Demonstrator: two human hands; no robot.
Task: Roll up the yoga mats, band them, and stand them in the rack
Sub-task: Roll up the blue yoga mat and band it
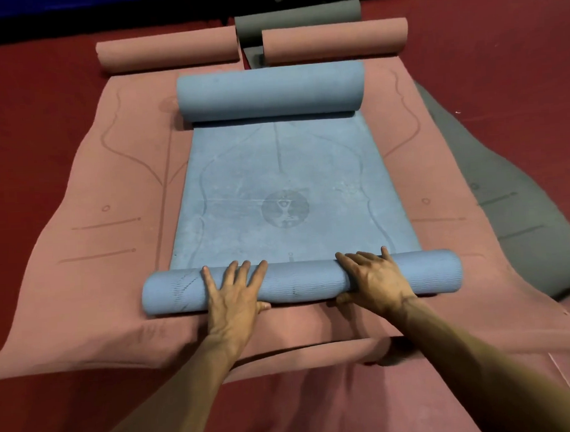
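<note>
A blue yoga mat (285, 189) lies flat in the middle, with a printed circle emblem. Its near end is curled into a roll (300, 282) that lies across in front of me. My left hand (236, 292) rests on top of that roll left of centre, fingers spread, thumb tucked under the near side. My right hand (373, 280) presses on the roll right of centre in the same way. The mat's far end is also rolled into a thick blue roll (270, 91). No band and no rack are in view.
Pink mats (112, 225) lie spread under the blue one, with rolled ends at the back left (169, 51) and back right (334, 40). A grey mat (493, 188) spreads at the right, its roll (296, 18) at the far back. Red floor (24, 114) surrounds everything.
</note>
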